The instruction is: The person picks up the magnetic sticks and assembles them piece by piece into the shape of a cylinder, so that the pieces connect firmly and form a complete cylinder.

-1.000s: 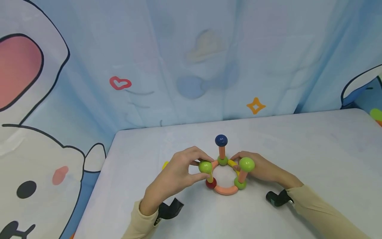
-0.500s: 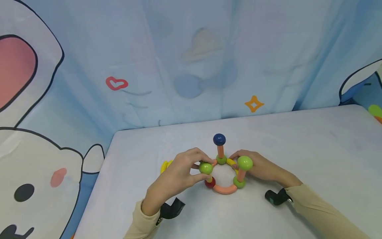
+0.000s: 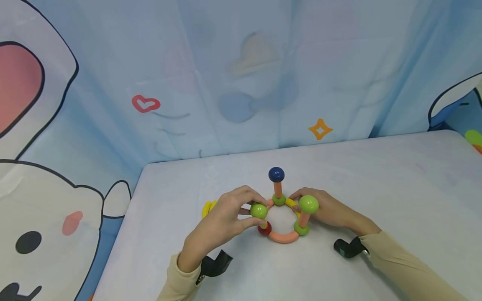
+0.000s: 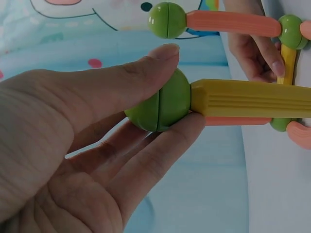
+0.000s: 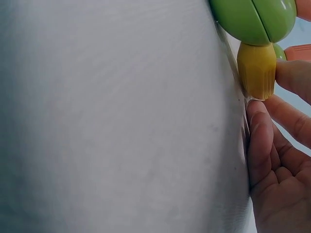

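Observation:
A ring of curved rods and ball joints lies on the table, with three upright rods topped by balls. My left hand (image 3: 222, 217) pinches the green ball (image 4: 167, 104) between thumb and fingers. That ball caps a yellow rod (image 4: 252, 98), which stands over a red ball (image 3: 265, 228) in the ring. At the ring's far right, my right hand (image 3: 329, 209) holds the yellow curved rod (image 5: 256, 73) between thumb and fingers. A blue ball (image 3: 276, 174) tops the back upright, and another green ball (image 3: 308, 204) tops the right one. An orange curved rod (image 3: 284, 237) forms the ring's front.
Yellow pieces (image 3: 206, 209) lie behind my left hand, partly hidden by it. The white table (image 3: 395, 188) runs back to a blue printed curtain (image 3: 263, 83). Black wrist mounts (image 3: 216, 264) stick out from both sleeves.
The head view has shifted slightly, uncovering more of the yellow pieces at the left. Both hands keep their holds, and the green ball in my left hand sits slightly closer to the red ball.

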`<state>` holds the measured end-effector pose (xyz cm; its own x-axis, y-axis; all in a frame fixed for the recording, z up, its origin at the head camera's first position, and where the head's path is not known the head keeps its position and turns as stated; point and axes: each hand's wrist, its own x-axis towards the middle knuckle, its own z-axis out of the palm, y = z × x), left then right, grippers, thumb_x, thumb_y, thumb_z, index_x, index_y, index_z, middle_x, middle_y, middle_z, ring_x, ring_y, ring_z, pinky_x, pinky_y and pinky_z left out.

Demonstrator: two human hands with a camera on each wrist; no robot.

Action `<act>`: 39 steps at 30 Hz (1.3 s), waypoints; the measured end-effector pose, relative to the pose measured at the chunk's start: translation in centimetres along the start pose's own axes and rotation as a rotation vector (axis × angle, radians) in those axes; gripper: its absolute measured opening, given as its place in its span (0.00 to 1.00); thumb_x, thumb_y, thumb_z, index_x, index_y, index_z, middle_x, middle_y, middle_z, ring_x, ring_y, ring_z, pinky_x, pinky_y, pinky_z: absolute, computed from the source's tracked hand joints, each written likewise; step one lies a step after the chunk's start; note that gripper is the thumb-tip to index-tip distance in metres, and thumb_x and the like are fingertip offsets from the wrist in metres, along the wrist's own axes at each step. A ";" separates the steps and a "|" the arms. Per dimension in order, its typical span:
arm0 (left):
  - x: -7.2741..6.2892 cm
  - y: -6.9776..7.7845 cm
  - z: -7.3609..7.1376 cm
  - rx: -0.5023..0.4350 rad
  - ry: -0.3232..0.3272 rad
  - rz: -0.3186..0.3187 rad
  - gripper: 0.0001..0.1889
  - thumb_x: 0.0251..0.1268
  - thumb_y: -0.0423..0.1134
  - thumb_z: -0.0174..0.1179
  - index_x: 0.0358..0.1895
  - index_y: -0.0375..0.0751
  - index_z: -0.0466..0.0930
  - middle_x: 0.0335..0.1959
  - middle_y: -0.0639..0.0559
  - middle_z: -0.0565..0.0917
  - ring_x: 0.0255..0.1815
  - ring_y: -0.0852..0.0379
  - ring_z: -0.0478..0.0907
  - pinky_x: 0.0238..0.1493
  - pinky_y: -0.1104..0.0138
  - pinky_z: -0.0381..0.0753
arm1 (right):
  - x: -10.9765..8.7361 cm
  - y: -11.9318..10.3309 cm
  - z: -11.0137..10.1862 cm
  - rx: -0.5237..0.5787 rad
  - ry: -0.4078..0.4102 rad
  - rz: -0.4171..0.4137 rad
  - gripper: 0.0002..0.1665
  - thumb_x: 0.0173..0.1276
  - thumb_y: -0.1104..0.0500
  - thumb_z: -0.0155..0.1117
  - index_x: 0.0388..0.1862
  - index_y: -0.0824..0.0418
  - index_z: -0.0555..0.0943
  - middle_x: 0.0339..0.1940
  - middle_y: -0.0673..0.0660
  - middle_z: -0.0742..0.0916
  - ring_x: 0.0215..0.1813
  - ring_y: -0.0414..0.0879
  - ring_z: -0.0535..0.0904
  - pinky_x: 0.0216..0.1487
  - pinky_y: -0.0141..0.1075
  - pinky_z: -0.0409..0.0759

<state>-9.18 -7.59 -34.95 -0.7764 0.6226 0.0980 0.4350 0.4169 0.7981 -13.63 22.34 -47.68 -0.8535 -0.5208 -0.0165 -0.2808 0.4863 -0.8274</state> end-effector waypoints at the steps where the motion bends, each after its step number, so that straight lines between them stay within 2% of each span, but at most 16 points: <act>1: 0.0 0.0 0.0 -0.005 0.003 0.002 0.19 0.58 0.26 0.76 0.53 0.39 0.86 0.53 0.52 0.85 0.54 0.56 0.82 0.51 0.72 0.84 | 0.0 0.0 0.0 -0.001 0.000 0.002 0.15 0.77 0.55 0.68 0.57 0.58 0.83 0.47 0.47 0.87 0.49 0.44 0.80 0.57 0.40 0.81; 12: -0.2 -0.6 0.4 -0.077 0.024 0.015 0.20 0.58 0.26 0.75 0.55 0.39 0.85 0.54 0.49 0.83 0.56 0.55 0.83 0.53 0.70 0.84 | 0.0 0.1 0.0 -0.008 0.006 -0.023 0.14 0.77 0.56 0.68 0.57 0.58 0.84 0.48 0.47 0.88 0.51 0.44 0.81 0.59 0.40 0.81; 17: -0.2 -0.7 0.6 -0.085 0.027 0.002 0.20 0.59 0.26 0.75 0.55 0.39 0.85 0.54 0.50 0.83 0.56 0.55 0.83 0.55 0.69 0.84 | 0.0 0.2 0.0 -0.023 0.013 -0.033 0.13 0.76 0.56 0.68 0.56 0.58 0.84 0.47 0.46 0.88 0.51 0.44 0.81 0.59 0.40 0.81; 21: -0.2 -0.7 0.6 -0.067 0.042 0.000 0.21 0.58 0.27 0.76 0.55 0.39 0.84 0.54 0.50 0.82 0.55 0.55 0.83 0.54 0.69 0.84 | 0.0 0.1 0.0 -0.035 0.012 -0.022 0.14 0.76 0.56 0.69 0.56 0.59 0.84 0.45 0.46 0.87 0.49 0.44 0.81 0.59 0.41 0.81; 30: -0.2 -0.9 0.8 0.000 0.065 0.006 0.23 0.57 0.29 0.78 0.57 0.41 0.84 0.53 0.52 0.82 0.53 0.56 0.82 0.53 0.69 0.84 | 0.1 0.1 0.1 -0.020 0.005 -0.014 0.15 0.75 0.57 0.70 0.56 0.59 0.83 0.49 0.48 0.88 0.50 0.45 0.81 0.59 0.40 0.81; 35: -0.6 -1.0 0.0 0.032 0.053 -0.008 0.32 0.56 0.33 0.80 0.66 0.44 0.78 0.59 0.51 0.78 0.59 0.54 0.81 0.58 0.65 0.83 | 0.1 0.0 0.0 -0.006 0.000 -0.005 0.16 0.75 0.56 0.70 0.57 0.60 0.83 0.49 0.49 0.88 0.50 0.46 0.81 0.59 0.40 0.81; 39: -1.4 -1.5 -1.5 0.066 0.094 -0.060 0.39 0.53 0.35 0.82 0.70 0.46 0.74 0.63 0.49 0.76 0.63 0.50 0.79 0.61 0.59 0.83 | 0.0 0.0 -0.1 -0.006 -0.005 0.000 0.17 0.76 0.55 0.69 0.58 0.60 0.83 0.50 0.49 0.88 0.50 0.46 0.80 0.58 0.41 0.81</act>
<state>-9.41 -10.11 -35.40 -0.8400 0.5315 0.1094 0.4134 0.4962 0.7635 -13.68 22.36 -47.64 -0.8512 -0.5245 -0.0195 -0.2832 0.4903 -0.8243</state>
